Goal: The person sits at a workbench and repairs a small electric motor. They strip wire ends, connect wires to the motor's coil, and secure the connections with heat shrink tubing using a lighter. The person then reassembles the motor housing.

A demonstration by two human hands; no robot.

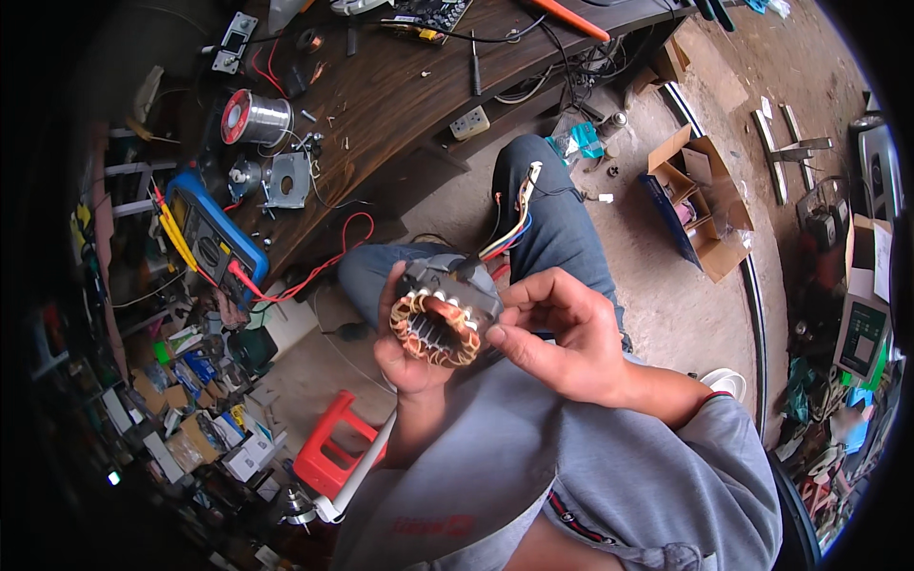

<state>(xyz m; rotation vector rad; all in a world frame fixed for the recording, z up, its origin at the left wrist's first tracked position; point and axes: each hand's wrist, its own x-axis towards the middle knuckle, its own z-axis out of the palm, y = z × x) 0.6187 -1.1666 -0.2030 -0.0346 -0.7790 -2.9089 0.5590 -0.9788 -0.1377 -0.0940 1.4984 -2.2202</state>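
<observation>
A motor stator [440,283] is held up over my lap, its dark laminated core topped by a ring of copper windings [465,337] tied with pale cord. Around its left side and underneath wraps my left hand [411,373]. My right hand [569,335] has thumb and fingers closed at the stator's right edge; the fingertips' exact contact is partly hidden. Several coloured lead wires [509,238] run up from the far side of the core to a white connector [535,171] over my right knee.
On the brown workbench [381,105] lie a solder spool [259,118], a metal motor cover [287,181] and a screwdriver [475,65]. A blue multimeter [217,238] with red and yellow leads sits at the left. An open cardboard box [719,205] stands on the floor to the right; a red plastic stool [328,447] is lower left.
</observation>
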